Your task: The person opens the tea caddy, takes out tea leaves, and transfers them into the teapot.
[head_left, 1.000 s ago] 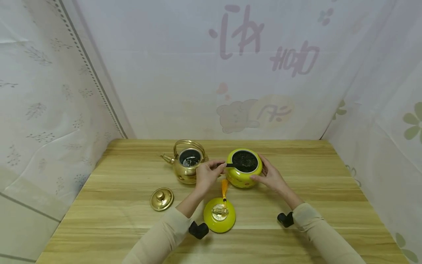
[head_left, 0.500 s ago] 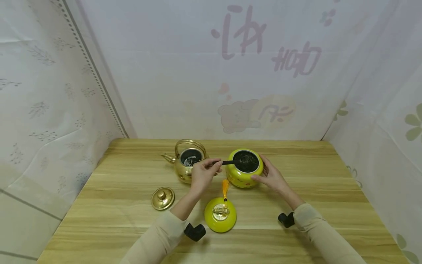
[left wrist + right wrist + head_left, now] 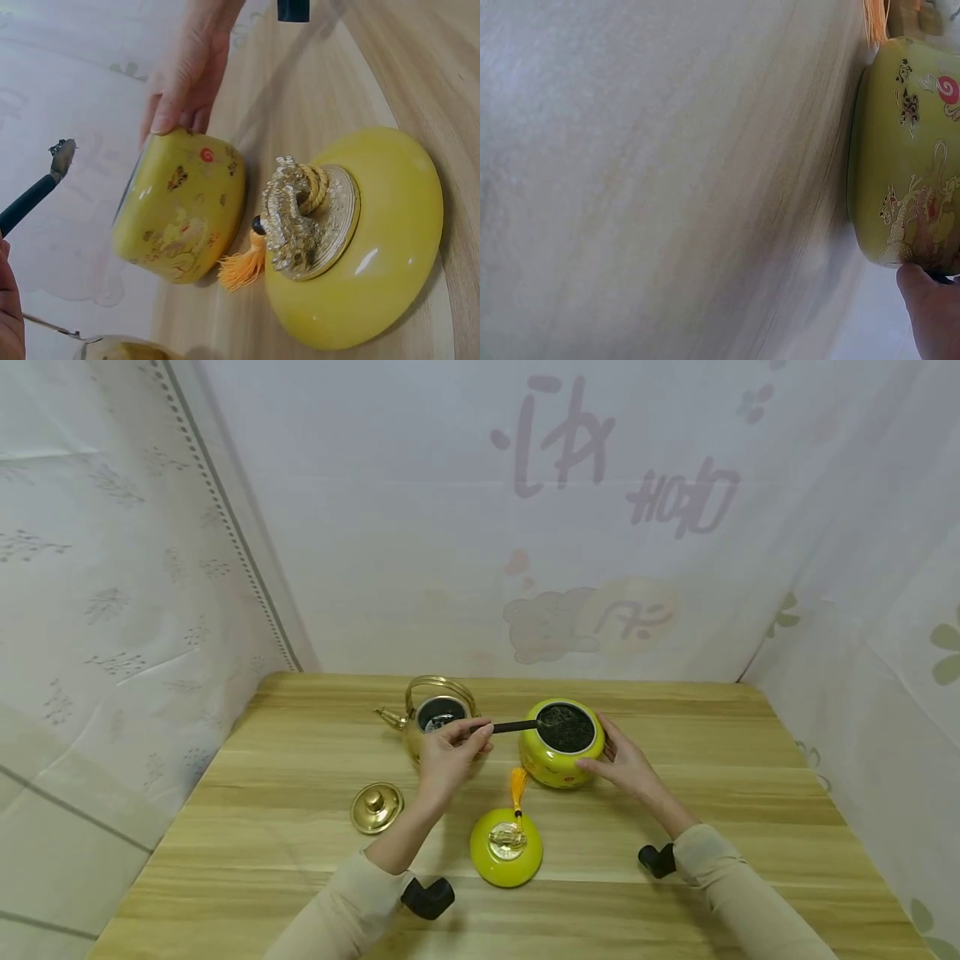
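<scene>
In the head view my left hand (image 3: 447, 764) pinches the dark handle of a small scoop (image 3: 516, 726) between thumb and fingers. Its metal tip overlaps the left side of the jar's opening there. The left wrist view shows the scoop tip (image 3: 66, 155) raised off the jar, with a dark clump of leaves (image 3: 55, 148) on it. My right hand (image 3: 628, 768) grips the right side of the yellow jar (image 3: 551, 767), thumb in front. Dark, dry leaves like tea (image 3: 567, 731) fill the jar. Partly behind my left hand stands a gold kettle (image 3: 413, 739), its top uncovered.
The gold kettle lid (image 3: 377, 808) lies front-left of the kettle. A yellow jar lid (image 3: 506, 867) with a gold figure and orange tassel (image 3: 518, 785) lies between my forearms. Patterned cloth (image 3: 420, 527) hangs behind the wooden table (image 3: 585, 914).
My left hand has drawn back leftward toward the kettle, bringing the scoop up out of the leaves. The right hand keeps its grip on the jar. The view has shifted slightly.
</scene>
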`<state>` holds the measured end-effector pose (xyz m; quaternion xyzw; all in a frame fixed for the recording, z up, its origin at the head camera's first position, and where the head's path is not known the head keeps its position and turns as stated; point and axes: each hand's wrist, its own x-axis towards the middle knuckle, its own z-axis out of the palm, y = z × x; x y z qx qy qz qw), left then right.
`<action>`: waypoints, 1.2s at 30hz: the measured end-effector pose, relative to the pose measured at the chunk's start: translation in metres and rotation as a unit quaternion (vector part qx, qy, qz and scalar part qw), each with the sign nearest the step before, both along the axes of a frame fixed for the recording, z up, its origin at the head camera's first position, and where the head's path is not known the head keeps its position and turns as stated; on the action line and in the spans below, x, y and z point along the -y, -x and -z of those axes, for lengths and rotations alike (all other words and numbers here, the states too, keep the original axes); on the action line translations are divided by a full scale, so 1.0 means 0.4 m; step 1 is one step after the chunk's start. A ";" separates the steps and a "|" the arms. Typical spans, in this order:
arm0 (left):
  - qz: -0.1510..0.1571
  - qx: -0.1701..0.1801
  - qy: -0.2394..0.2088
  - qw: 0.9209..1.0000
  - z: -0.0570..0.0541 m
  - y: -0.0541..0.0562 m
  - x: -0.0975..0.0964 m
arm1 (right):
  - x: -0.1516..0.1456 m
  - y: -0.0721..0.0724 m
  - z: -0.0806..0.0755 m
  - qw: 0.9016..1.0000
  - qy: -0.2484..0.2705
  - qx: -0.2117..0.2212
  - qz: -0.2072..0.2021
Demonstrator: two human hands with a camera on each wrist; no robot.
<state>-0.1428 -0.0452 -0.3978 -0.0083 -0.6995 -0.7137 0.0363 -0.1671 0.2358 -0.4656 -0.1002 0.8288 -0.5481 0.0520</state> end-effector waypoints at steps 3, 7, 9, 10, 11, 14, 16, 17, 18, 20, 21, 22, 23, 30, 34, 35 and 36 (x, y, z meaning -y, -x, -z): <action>-0.002 -0.003 -0.011 1.000 -0.008 -0.008 0.015 | -0.002 0.000 0.000 1.000 -0.005 -0.001 -0.002; -0.002 -0.006 -0.024 1.000 -0.019 -0.018 0.038 | -0.008 -0.002 -0.002 1.000 -0.011 -0.008 -0.003; -0.005 -0.006 -0.023 1.000 -0.022 -0.023 0.050 | -0.012 -0.003 -0.006 1.000 -0.013 -0.016 0.000; -0.007 -0.006 -0.023 1.000 -0.024 -0.026 0.056 | -0.014 -0.003 -0.010 1.000 -0.013 -0.020 0.003; -0.010 -0.005 -0.022 1.000 -0.026 -0.028 0.062 | -0.015 -0.003 -0.013 1.000 -0.013 -0.025 0.006; -0.017 -0.001 -0.019 1.000 -0.030 -0.035 0.079 | -0.013 -0.005 -0.028 0.999 -0.019 -0.044 0.016; -0.021 0.001 -0.026 0.999 -0.035 -0.040 0.090 | -0.009 -0.006 -0.040 0.998 -0.020 -0.052 0.022; -0.023 0.003 -0.029 0.999 -0.036 -0.043 0.095 | -0.006 -0.006 -0.046 0.998 -0.020 -0.056 0.023; -0.025 0.002 -0.031 0.999 -0.039 -0.046 0.100 | -0.002 -0.007 -0.052 0.998 -0.022 -0.058 0.024; -0.029 0.002 -0.031 0.999 -0.045 -0.052 0.110 | 0.007 -0.009 -0.065 0.998 -0.024 -0.063 0.022; -0.031 0.001 -0.031 0.999 -0.047 -0.055 0.115 | 0.012 -0.010 -0.071 0.997 -0.025 -0.064 0.020; -0.034 0.001 -0.030 0.999 -0.050 -0.058 0.120 | 0.019 -0.011 -0.078 0.997 -0.027 -0.067 0.016; -0.038 0.000 -0.027 0.999 -0.053 -0.061 0.125 | 0.026 -0.012 -0.085 0.997 -0.030 -0.070 0.013; -0.056 -0.007 -0.015 0.998 -0.066 -0.083 0.164 | 0.089 -0.011 -0.118 0.995 -0.036 -0.094 -0.017; -0.065 -0.009 -0.002 0.998 -0.071 -0.095 0.192 | 0.125 -0.004 -0.130 0.994 -0.031 -0.095 -0.035; -0.071 -0.008 -0.003 0.997 -0.073 -0.098 0.199 | 0.134 -0.003 -0.132 0.994 -0.030 -0.096 -0.039; -0.076 -0.008 -0.003 0.997 -0.073 -0.101 0.206 | 0.143 -0.001 -0.134 0.994 -0.029 -0.096 -0.043</action>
